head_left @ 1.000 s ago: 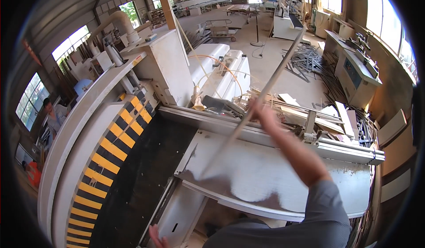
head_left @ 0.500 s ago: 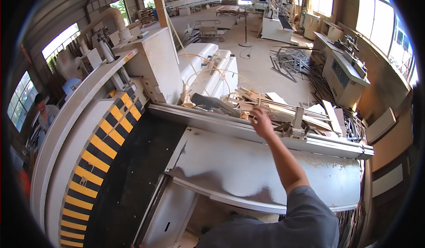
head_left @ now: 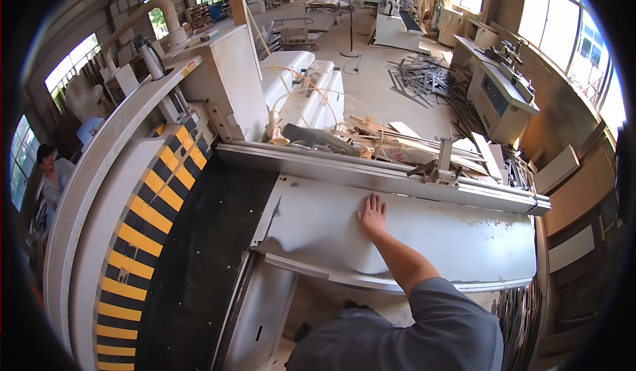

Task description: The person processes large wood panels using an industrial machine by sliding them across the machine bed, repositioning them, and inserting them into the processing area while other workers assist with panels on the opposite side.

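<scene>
My right hand (head_left: 372, 216) lies flat on the grey metal table (head_left: 457, 242), its fingers stretched out and slightly apart. It holds nothing. Just beyond the fingertips runs a long metal fence (head_left: 331, 173) along the table's far edge. A metal bracket (head_left: 443, 162) stands on that fence, to the right of my hand. Dark worn patches mark the table's near left part. My left hand is out of view.
To the left stand a black machine bed (head_left: 205, 238) and a beam with yellow-and-black stripes (head_left: 156, 205). Wood offcuts (head_left: 397, 146) are heaped behind the fence. Boards (head_left: 576, 192) lean at the right. Another person (head_left: 56, 172) is at the far left.
My right hand has come back from over the fence and down onto the metal table. The whole view has shifted slightly.
</scene>
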### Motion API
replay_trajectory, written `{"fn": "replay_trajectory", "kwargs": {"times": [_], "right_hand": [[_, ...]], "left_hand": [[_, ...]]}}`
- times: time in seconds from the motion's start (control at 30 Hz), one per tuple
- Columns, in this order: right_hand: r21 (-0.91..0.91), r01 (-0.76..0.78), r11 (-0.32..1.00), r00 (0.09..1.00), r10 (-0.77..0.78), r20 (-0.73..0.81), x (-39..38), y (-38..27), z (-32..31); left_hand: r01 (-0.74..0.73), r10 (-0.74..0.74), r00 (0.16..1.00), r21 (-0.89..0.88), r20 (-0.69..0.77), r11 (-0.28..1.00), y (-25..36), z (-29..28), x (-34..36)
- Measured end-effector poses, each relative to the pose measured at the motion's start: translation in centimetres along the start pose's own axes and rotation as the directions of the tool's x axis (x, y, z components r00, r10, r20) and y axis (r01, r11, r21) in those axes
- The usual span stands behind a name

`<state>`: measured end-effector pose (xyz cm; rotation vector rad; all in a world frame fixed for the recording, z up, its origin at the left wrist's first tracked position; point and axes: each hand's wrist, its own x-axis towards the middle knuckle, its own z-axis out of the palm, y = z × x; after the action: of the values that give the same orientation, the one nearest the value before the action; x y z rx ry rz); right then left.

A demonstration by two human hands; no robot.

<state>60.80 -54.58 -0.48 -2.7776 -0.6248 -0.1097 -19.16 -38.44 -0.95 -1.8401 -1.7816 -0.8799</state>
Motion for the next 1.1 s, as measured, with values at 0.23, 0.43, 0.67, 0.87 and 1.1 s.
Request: {"fn": "replay_trajectory", "kwargs": {"times": [0.23, 0.43, 0.67, 0.87, 1.1], "right_hand": [[-0.054, -0.068, 0.996, 0.998, 0.067, -0.023, -0.3, -2.1, -1.7], [-0.065, -0.086, 0.994, 0.996, 0.084, -0.022, -0.2, -1.8, -1.5], [-0.052, -0.083, 0.995, 0.996, 0.082, -0.022, -0.4, -2.9, -1.4], [-0.1, -0.099, 0.99, 0.995, 0.096, -0.04, -0.4, -1.4, -1.0], [-0.179, -0.07, 0.981, 0.997, 0.076, 0.027, 0.4, -1.8, -0.5]], "left_hand": [[0.077, -0.075, 0.996, 0.032, -0.058, 0.997, 0.1, 1.4, 2.4], [0.095, -0.093, 0.994, 0.023, -0.065, 0.995, 0.9, 1.4, 3.5], [0.154, -0.153, 0.986, 0.007, -0.059, 0.988, 1.2, 0.5, 3.7], [0.349, -0.343, 0.917, 0.006, 0.206, 0.937, -1.4, 2.4, 2.6], [0.399, -0.384, 0.898, -0.027, 0.212, 0.917, -0.7, 1.4, 2.8]]}}
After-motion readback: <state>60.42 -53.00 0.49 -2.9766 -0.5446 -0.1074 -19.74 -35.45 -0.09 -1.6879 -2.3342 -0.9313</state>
